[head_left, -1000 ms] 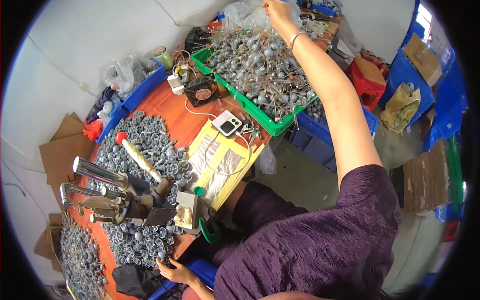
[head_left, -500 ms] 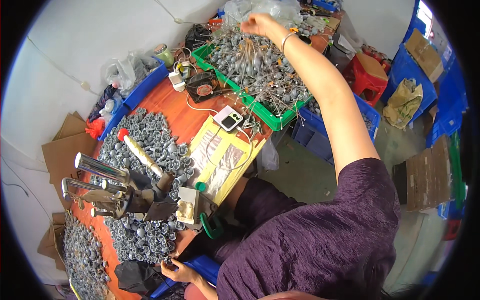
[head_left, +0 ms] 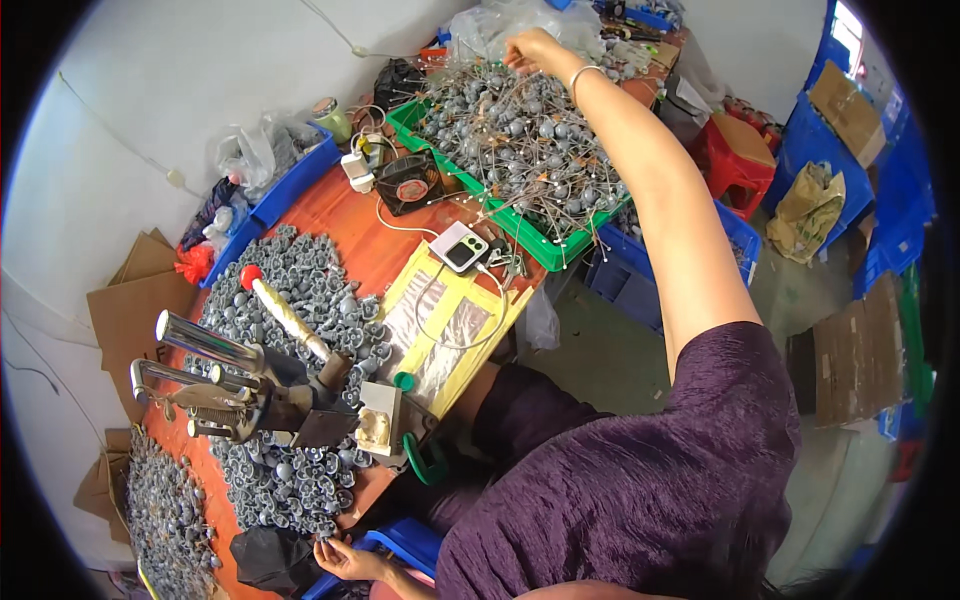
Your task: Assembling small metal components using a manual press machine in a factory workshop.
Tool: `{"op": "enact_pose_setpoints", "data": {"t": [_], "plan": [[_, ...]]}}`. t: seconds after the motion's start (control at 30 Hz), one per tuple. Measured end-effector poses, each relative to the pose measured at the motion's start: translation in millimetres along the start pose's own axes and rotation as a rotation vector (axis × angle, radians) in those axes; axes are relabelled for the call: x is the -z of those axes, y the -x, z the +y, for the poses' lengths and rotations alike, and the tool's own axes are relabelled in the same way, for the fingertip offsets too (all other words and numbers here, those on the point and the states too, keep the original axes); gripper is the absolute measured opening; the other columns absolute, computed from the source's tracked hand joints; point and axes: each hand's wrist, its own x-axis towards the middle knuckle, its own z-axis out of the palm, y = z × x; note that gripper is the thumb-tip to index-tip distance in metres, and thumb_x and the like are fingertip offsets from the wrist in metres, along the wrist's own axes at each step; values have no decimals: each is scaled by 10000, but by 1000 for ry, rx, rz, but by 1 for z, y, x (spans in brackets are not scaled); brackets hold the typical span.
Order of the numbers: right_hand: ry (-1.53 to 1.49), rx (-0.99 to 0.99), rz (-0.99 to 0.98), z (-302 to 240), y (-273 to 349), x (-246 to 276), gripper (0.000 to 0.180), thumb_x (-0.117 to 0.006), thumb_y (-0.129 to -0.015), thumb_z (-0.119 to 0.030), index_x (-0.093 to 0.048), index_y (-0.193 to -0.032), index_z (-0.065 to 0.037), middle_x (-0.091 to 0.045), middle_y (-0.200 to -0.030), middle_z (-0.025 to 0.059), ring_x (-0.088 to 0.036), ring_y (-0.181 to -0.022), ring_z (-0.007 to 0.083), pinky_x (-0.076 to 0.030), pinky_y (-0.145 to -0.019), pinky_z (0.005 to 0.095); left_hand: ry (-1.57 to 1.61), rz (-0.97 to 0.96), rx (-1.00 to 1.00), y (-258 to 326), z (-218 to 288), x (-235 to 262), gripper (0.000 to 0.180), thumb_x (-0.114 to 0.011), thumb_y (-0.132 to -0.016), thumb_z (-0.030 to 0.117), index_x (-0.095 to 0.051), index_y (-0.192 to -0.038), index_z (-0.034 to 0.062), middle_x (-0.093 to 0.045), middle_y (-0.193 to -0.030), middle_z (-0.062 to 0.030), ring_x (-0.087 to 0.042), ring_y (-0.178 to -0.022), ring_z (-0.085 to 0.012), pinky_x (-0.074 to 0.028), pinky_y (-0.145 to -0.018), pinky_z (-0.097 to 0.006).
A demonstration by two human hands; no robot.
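Observation:
My right hand (head_left: 535, 50) is stretched over the far end of a green tray (head_left: 530, 242), its fingers curled downward and closed. Whatever they hold is hidden. Heaped in the tray are small grey rounded pieces on thin wire-like stems (head_left: 530, 130). At the lower left, my left hand (head_left: 350, 560) has its thumb and fingertips together beside the near edge of a pile of grey cup-shaped pieces (head_left: 290, 490). Something small and grey shows at those fingertips, too small to name. Between the hands stands a metal hand-lever press (head_left: 270, 390) with a red-knobbed lever (head_left: 285, 312).
A white device (head_left: 460, 248) with a cable lies on a yellow sheet (head_left: 440, 340). Near it stand a small black fan (head_left: 408, 182) and a white plug adapter (head_left: 357, 172). Blue bins (head_left: 625, 280) sit below the table's right side. More stemmed pieces (head_left: 170, 510) lie at far left.
My right hand has shifted slightly right and lower over the tray. A blurred cluster of stems below it now lies settled in the heap. My left hand has moved slightly left and down.

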Motion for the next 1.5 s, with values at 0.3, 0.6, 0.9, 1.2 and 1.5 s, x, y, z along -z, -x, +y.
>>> {"op": "enact_pose_setpoints", "data": {"t": [0.3, 0.6, 0.9, 1.2, 1.5], "plan": [[22, 454, -56, -28, -25, 31, 220, -573, -820, -188, -672, -746, -6, -656, -680, 104, -623, -582, 168, -498, -540, 272, 346, -38, 199, -19, 1, 7, 328, -547, -937, 138, -511, -1238, 14, -602, -1094, -103, -626, -907, -188, -493, -748, -258], [-307, 576, 102, -42, 25, 33, 312, -548, -931, -292, -650, -858, -6, -677, -865, 99, -648, -838, 177, -522, -762, 295, 807, -128, 448, -29, 64, -18, 314, -546, -923, 154, -521, -1216, 45, -589, -963, -28, -534, -798, -108, -455, -703, -229], [-808, 665, -40, -58, 63, -2, 288, -567, -904, -285, -660, -828, -22, -678, -828, 120, -654, -790, 181, -523, -737, 303, 308, -488, -141, 50, 103, -99, 410, -601, -818, -59, -530, -1220, -31, -574, -1185, -93, -565, -995, -162, -432, -887, -280], [-613, 892, -645, -80, 177, 9, 233, -486, -948, -232, -581, -880, -31, -539, -896, 90, -460, -841, 193, -358, -862, 334, 169, -630, -122, 32, 116, -137, 331, -668, -793, 67, -630, -1115, 0, -615, -1170, -154, -538, -1164, -263, -378, -1003, -338], [-671, 842, -996, -22, 324, -105, 302, -429, -974, -260, -525, -772, -57, -523, -721, 77, -473, -581, 166, -385, -570, 297, -51, -711, -256, 31, 101, -149, 215, -661, -726, 57, -631, -923, -24, -637, -990, -177, -532, -1116, -349, -401, -977, -399]]}}
